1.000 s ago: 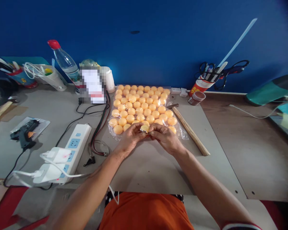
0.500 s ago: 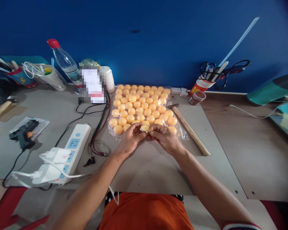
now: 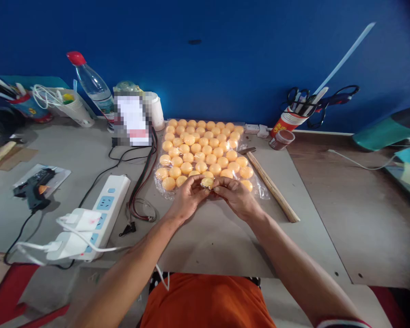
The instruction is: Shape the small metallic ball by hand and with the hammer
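Gold-topped round piece (image 3: 207, 182), small and shiny at its rim, sits between your two hands, raised toward the near edge of the rows of balls. Your left hand (image 3: 188, 197) pinches it at its left side, thumb below and forefinger above; your right hand (image 3: 237, 197) pinches it at its right side, thumb and fingertips drawn together. The underside of the piece is hidden by your fingers.

Directly beyond the grip lie yellow-orange balls (image 3: 200, 156), set in rows under clear plastic film (image 3: 262, 192), whose crumpled edges show on both sides of your hands. Just right of the grip, beside the film, a hammer (image 3: 273, 187) lies on the table (image 3: 225, 241), its head farther from you and the end of its wooden handle nearer.

Left of the grip, past a bundle of dark cables (image 3: 144, 175), rests a white power strip (image 3: 111, 196) with white chargers (image 3: 70, 246) plugged in at its near end; farther left lies a black glue gun (image 3: 36, 189). Beyond and left of the grip stand a white bottle (image 3: 155, 111) and a clear bottle (image 3: 94, 89) with a red cap, a blurred patch between them. Beyond and right of the grip, a red cup (image 3: 289, 120) holds scissors and other tools, a small brown jar (image 3: 282, 140) just before it.
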A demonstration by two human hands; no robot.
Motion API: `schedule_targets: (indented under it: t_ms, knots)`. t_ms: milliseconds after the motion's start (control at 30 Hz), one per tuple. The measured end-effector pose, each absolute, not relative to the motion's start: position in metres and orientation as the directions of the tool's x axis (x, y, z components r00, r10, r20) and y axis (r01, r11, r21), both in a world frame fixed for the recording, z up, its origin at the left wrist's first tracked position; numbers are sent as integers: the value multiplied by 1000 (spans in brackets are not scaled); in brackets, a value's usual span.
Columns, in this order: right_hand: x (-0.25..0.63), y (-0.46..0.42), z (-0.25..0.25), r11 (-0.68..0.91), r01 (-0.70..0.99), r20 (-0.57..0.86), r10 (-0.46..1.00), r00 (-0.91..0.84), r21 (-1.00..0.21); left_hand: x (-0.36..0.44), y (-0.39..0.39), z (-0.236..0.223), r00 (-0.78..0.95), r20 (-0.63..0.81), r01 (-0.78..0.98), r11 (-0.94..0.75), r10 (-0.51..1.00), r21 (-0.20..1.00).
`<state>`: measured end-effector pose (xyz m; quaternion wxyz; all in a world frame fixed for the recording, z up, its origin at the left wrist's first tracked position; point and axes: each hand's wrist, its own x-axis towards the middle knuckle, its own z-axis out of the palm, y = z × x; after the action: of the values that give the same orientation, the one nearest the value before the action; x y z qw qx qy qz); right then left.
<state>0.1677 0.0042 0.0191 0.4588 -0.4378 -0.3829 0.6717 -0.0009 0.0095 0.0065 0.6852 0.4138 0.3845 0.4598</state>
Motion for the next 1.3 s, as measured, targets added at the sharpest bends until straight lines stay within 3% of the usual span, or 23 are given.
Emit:
schedule_targets:
  t_ms: [1300]
  knots:
    - [157, -1, 20, -270, -203, -256, 962, -91, -941, 5, 6, -2, 183, -83, -257, 129, 980, 958]
